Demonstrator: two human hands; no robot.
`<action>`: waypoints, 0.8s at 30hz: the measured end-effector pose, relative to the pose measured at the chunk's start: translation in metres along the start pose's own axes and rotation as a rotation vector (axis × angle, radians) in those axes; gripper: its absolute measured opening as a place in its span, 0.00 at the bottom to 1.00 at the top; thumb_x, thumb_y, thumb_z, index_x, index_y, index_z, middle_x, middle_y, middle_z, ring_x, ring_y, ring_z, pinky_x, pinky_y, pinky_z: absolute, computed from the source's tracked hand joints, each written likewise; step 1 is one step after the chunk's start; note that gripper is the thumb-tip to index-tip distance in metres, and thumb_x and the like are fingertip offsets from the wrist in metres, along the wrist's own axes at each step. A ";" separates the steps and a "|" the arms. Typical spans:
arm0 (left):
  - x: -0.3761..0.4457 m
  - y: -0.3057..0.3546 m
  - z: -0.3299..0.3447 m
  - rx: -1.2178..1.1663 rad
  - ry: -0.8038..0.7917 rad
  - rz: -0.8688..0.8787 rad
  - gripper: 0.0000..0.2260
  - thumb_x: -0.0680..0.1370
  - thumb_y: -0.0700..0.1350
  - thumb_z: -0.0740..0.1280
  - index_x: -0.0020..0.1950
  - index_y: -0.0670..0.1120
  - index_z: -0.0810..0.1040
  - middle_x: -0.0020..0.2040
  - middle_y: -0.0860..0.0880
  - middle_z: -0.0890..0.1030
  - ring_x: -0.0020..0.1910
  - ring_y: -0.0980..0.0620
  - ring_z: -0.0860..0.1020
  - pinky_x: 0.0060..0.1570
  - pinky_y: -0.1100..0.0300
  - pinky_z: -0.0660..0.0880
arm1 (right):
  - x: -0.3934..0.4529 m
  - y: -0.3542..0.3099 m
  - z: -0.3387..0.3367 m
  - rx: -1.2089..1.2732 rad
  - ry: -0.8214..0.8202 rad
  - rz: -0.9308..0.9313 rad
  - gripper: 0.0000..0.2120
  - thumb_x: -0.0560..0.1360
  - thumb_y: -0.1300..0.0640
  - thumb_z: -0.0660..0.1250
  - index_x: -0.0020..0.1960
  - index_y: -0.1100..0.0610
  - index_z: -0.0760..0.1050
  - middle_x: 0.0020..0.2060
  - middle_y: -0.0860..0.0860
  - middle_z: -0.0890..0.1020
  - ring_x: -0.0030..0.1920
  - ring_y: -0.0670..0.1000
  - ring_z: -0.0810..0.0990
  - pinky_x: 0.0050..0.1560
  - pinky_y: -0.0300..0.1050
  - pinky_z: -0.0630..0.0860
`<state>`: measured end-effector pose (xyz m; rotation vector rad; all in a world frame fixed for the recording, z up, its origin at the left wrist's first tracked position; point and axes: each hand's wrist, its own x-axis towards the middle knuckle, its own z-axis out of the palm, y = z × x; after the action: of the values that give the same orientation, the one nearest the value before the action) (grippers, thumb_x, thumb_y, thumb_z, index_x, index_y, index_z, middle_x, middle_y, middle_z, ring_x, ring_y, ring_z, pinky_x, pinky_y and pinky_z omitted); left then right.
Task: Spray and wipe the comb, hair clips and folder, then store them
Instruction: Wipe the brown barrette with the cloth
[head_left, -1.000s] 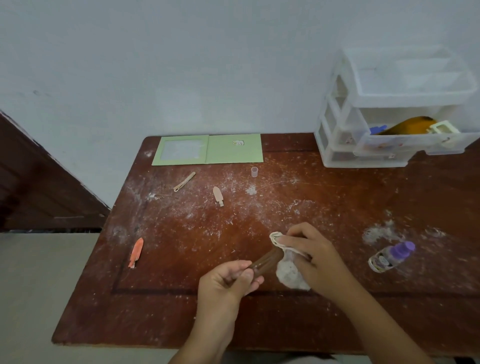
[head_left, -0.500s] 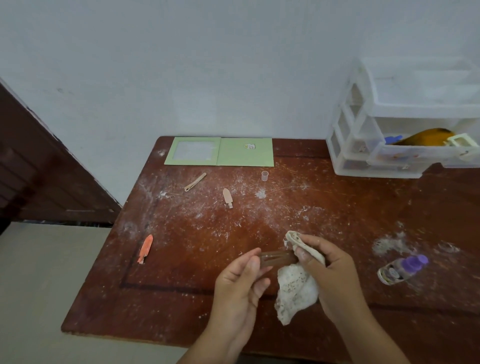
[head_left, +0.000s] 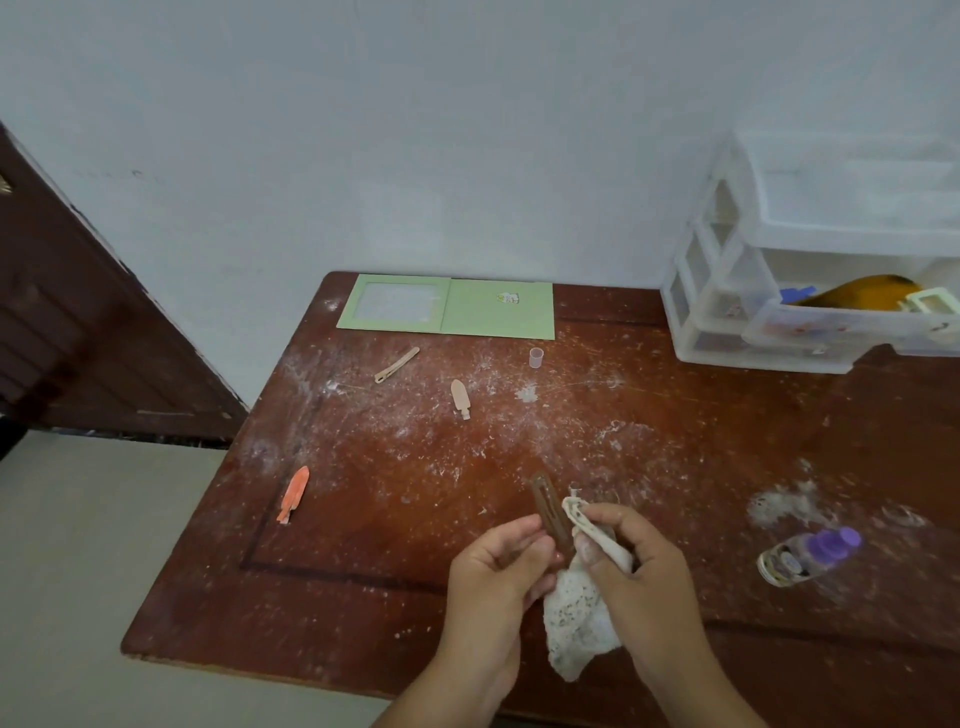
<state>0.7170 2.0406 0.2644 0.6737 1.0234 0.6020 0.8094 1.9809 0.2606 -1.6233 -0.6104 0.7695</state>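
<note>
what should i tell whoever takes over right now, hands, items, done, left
Left hand: holds the brown clip.
Right hand: rubs it with the cloth.
On the table: orange clip, two beige clips, open green folder, spray bottle lying on its side.
Done: nothing visibly stored from this set.
Left: finish this clip, wipe the others and the folder, store in the drawer unit. No comb clearly in view.

Brown hair clip (head_left: 548, 512): slim, held tilted above the near centre, a white speckled cloth (head_left: 582, 618) touching its right side. Orange clip (head_left: 294, 493): flat, near left. Two beige clips, far centre: one narrow (head_left: 397, 365), one broad (head_left: 460, 397). Green folder (head_left: 449, 306): open, flat against the far edge. Spray bottle (head_left: 808, 555): purple-capped, lying on its side, near right.
</note>
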 end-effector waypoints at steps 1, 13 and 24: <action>0.000 -0.001 0.001 0.023 0.004 0.010 0.08 0.73 0.31 0.65 0.44 0.42 0.78 0.31 0.49 0.82 0.27 0.59 0.79 0.28 0.70 0.75 | 0.000 0.000 -0.001 -0.023 -0.012 -0.009 0.17 0.71 0.70 0.65 0.39 0.47 0.75 0.38 0.45 0.80 0.35 0.34 0.77 0.34 0.26 0.72; 0.003 0.001 -0.006 0.273 -0.071 0.157 0.11 0.79 0.36 0.57 0.44 0.45 0.77 0.34 0.50 0.78 0.30 0.60 0.78 0.31 0.69 0.75 | 0.017 0.003 -0.021 -0.559 -0.084 -0.704 0.11 0.70 0.56 0.59 0.50 0.47 0.75 0.45 0.45 0.73 0.42 0.41 0.71 0.39 0.27 0.68; -0.010 0.009 -0.020 0.635 -0.169 0.389 0.16 0.77 0.33 0.59 0.36 0.49 0.77 0.23 0.52 0.78 0.25 0.61 0.76 0.30 0.70 0.72 | 0.028 0.001 -0.020 -0.847 -0.191 -0.859 0.11 0.74 0.57 0.54 0.50 0.55 0.74 0.38 0.48 0.74 0.36 0.43 0.67 0.34 0.32 0.64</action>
<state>0.6940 2.0440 0.2696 1.4828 0.9280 0.5387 0.8431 1.9889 0.2577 -1.7598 -1.7905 -0.0184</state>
